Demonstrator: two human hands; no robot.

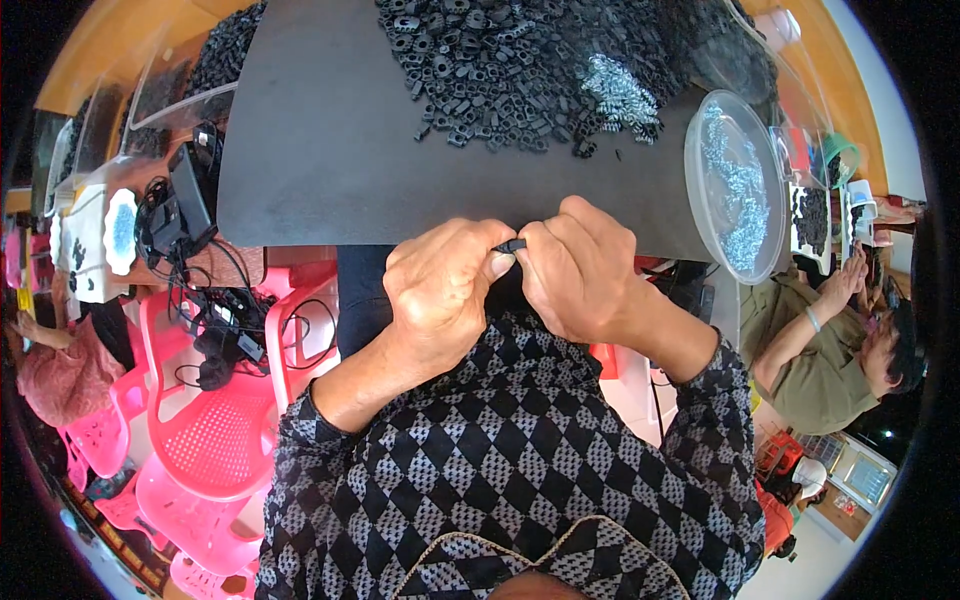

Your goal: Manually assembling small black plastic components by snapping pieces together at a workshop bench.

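Observation:
My left hand (440, 275) and my right hand (580, 268) meet in front of my body, just off the near edge of the dark table. Between their fingertips they pinch a small black plastic cord-lock part (511, 246). My fingers cover most of it, so I cannot tell whether a spring is inside. Farther off on the table lies a wide heap of black cord-lock parts (480, 85). A small pile of silvery coil springs (622, 92) rests on the heap's right side.
A round clear plastic lid (697, 190) with more springs stands at the table's right edge. Pink plastic chairs (215, 440) and tangled black cables with adapters (185, 215) are at the left. Clear bins (215, 95) of black parts stand far left. Other people sit at both sides.

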